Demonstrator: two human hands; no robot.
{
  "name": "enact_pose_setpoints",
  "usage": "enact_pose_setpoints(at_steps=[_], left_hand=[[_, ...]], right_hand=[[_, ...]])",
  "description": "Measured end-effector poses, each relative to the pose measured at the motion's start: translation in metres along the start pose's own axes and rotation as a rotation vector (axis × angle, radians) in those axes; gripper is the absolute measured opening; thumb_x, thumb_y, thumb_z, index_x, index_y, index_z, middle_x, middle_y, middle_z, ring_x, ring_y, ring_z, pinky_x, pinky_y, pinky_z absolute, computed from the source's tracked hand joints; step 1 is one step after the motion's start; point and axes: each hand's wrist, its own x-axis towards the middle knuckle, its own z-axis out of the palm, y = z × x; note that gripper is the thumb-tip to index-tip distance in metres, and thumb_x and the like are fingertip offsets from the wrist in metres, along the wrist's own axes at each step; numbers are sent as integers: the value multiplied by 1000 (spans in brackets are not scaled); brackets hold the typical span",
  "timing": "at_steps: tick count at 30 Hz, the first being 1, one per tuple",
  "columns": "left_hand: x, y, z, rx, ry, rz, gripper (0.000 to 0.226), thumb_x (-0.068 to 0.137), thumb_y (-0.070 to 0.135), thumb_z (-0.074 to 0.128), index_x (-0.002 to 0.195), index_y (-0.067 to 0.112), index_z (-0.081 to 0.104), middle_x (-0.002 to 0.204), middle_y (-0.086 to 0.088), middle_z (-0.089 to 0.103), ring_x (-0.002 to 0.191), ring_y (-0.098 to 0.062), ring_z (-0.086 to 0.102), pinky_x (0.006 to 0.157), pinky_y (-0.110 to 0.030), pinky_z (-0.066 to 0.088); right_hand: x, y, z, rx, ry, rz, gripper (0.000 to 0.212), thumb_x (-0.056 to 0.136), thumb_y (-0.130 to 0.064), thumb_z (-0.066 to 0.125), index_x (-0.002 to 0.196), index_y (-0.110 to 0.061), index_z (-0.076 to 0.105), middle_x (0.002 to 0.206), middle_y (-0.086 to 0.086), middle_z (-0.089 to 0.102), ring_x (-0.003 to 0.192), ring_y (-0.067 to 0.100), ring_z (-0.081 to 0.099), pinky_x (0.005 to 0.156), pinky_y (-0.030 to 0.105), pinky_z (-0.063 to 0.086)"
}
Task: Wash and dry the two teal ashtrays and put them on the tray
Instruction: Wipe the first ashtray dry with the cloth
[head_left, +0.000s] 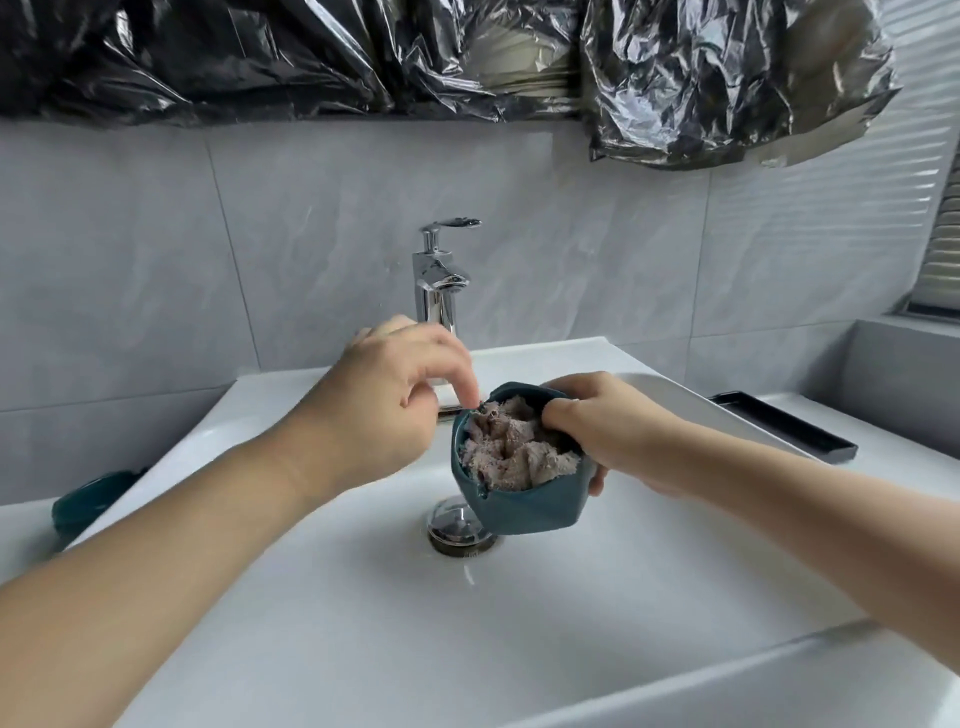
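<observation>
A teal ashtray (524, 512) is held tilted over the white sink (363, 623), above the drain. A crumpled grey-pink cloth (511, 447) fills its bowl. My right hand (608, 431) grips the ashtray's right rim, thumb pressing on the cloth. My left hand (395, 395) is at the ashtray's left rim, its fingertip touching the cloth's upper edge. The second teal ashtray (91, 501) lies on the counter at the far left, partly hidden by the sink's edge. A black tray (789, 428) sits on the counter at the right.
A chrome faucet (439, 280) stands behind the hands; no water is seen running. A chrome drain plug (457, 525) sits in the basin's middle. Grey tiled wall is behind, with black plastic sheeting (363, 57) hanging above.
</observation>
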Motion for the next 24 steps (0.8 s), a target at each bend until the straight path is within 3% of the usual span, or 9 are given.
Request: enact_pose_setpoints(at_steps=[3,6,10,14,16,19,22,24], left_hand=[[-4,6,0,53,-242,119,63,59,-4,32,92,23,77,109,17,70,104,1,56,108,-28,29],[-11,9,7,267,-470,52,69,68,11,30,119,41,64,135,29,48,117,16,34,116,-28,5],[-16,13,17,428,-554,103,43,87,29,48,126,44,49,136,23,33,111,-2,30,103,-25,10],[-17,18,28,467,-509,79,39,92,35,55,130,38,44,127,11,31,108,-10,30,104,-24,15],[-16,20,33,446,-493,48,35,93,27,55,127,32,49,124,8,37,113,-12,35,107,-27,18],[-16,26,40,347,-454,-44,23,89,19,59,109,28,59,112,6,47,107,-17,43,100,-27,26],[-16,32,44,142,-399,-176,17,76,12,66,74,27,58,89,3,54,90,-21,52,81,-31,46],[-16,35,46,49,-382,-269,24,70,9,67,63,29,54,77,-1,55,75,-20,54,64,-31,47]], right_hand=[[-1,-3,0,-9,-7,-17,31,77,-20,47,94,-23,72,76,10,73,60,41,68,47,32,50],[-2,-4,-1,7,4,-19,28,77,-22,48,91,-18,72,76,13,72,62,42,68,48,33,51],[-6,-6,0,-52,42,-38,26,78,-21,47,88,-17,71,80,17,72,61,45,66,49,39,49],[-4,-10,-2,-50,117,-54,27,72,-25,46,83,-17,70,79,18,72,61,46,66,45,50,51],[-5,-11,-1,-66,123,-55,27,74,-24,46,83,-16,70,78,19,72,58,45,65,45,53,52],[-9,-12,-1,-95,135,-42,27,81,-20,47,88,-14,72,78,18,72,42,31,58,45,41,52],[-12,-12,-1,-118,129,-17,24,82,-19,46,83,-9,68,69,18,69,39,27,54,41,29,43],[-12,-9,0,-134,118,-5,23,82,-19,46,80,-6,65,63,13,63,38,27,55,39,24,39]])
